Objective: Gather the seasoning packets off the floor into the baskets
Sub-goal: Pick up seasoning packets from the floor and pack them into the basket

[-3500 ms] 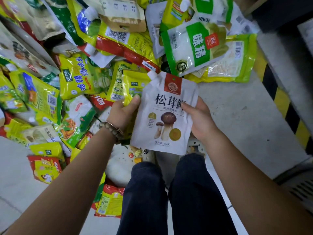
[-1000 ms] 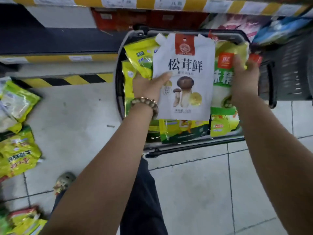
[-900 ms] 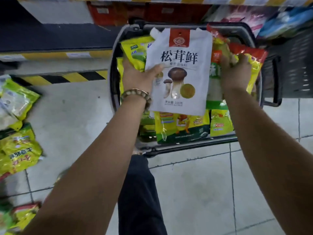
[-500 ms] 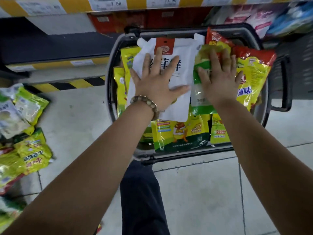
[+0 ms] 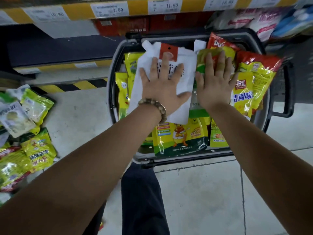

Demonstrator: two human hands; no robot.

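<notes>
Basket (image 5: 111, 99) of packets (image 5: 179, 138), left hand (image 5: 162, 89) flat on white pouch (image 5: 187, 72), right hand (image 5: 213, 85) flat on green packet (image 5: 201, 66)

Two hands, left hand (image 5: 162, 89) and right hand (image 5: 214, 85); one bracelet (image 5: 153, 106); one basket (image 5: 109, 99) holding one white pouch (image 5: 186, 72) and at least seven packets (image 5: 179, 138); at least four price tags (image 5: 165, 5) along the top; floor packets (image 5: 39, 150), left, uncountable

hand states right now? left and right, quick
Left hand: open, fingers spread, pressing flat on the white pouch in the basket.
Right hand: open, flat on the green packet beside it.
</notes>
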